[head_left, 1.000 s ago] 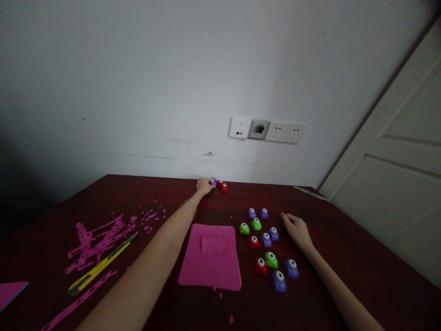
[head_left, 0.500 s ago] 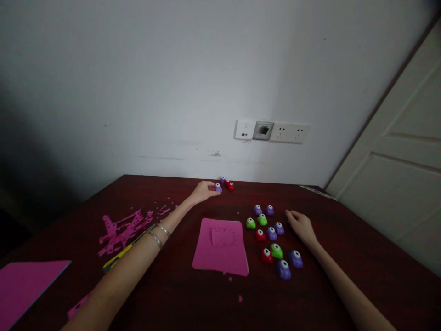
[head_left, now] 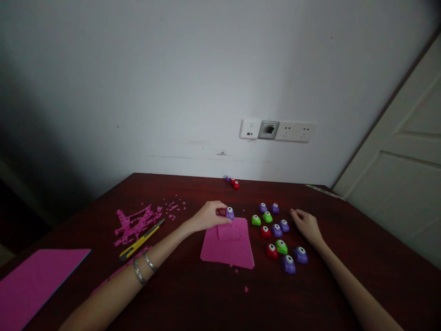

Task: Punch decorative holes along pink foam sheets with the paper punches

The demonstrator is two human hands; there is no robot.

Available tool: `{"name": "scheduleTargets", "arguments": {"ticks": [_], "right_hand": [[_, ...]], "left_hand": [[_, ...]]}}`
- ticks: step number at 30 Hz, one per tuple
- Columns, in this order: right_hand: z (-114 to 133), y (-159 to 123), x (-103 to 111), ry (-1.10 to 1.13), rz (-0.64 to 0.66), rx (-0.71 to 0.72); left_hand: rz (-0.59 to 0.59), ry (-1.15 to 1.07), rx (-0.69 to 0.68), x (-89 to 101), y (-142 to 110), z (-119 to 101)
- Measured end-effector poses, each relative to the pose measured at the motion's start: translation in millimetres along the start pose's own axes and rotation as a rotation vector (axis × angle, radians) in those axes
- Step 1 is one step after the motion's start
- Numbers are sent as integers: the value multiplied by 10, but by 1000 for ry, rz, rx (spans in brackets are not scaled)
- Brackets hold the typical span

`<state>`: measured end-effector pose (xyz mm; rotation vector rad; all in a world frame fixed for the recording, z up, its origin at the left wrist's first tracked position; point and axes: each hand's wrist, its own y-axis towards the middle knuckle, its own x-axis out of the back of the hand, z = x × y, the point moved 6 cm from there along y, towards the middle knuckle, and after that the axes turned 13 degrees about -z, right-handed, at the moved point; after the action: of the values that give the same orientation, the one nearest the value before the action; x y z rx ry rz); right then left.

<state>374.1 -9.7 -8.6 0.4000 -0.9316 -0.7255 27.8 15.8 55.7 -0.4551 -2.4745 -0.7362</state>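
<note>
My left hand [head_left: 212, 215] pinches a small purple craft paper punch [head_left: 229, 213] between thumb and fingers, over the far edge of a pink sheet [head_left: 225, 255]. A smaller pink piece [head_left: 229, 232] with tiny cut-outs along its edges lies on that sheet. To the right stand several more punches: purple ones such as this near one [head_left: 288, 264], red ones [head_left: 272, 251] and green ones [head_left: 281, 247]. Beside them my right hand [head_left: 306, 226] rests on the tabletop, fingers loosely curled together and nothing visible in them.
At the table's far edge sit three punches [head_left: 236, 185], red and purple. Left of the sheet lie pink paper scraps [head_left: 132, 225], a yellow utility knife [head_left: 142, 240] and a large pink sheet [head_left: 41, 280]. A wall with sockets [head_left: 294, 132] rises behind the table.
My left hand has come back from the far edge toward me with the purple punch, now over the pink sheet. My right hand stays put; the view has shifted slightly.
</note>
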Motion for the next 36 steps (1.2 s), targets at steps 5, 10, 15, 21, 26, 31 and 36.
{"name": "scheduleTargets", "arguments": {"ticks": [5, 10, 15, 21, 26, 31, 36], "right_hand": [[136, -15, 140, -7, -79, 13], [797, -104, 310, 49, -102, 44], [1758, -486, 137, 160, 277, 110], [2109, -751, -38, 24, 395, 145], [2081, -736, -120, -38, 379, 142], [2088, -767, -163, -44, 408, 145], [2071, -795, -155, -32, 416, 122]], "left_hand": [[18, 28, -44, -104, -38, 9], [26, 13, -70, -120, -80, -97], [5, 30, -77, -134, -113, -154], [15, 51, -86, -198, -143, -168], [36, 103, -93, -239, -166, -172], [32, 122, -84, -260, -175, -206], [59, 119, -108, -304, -202, -296]]}}
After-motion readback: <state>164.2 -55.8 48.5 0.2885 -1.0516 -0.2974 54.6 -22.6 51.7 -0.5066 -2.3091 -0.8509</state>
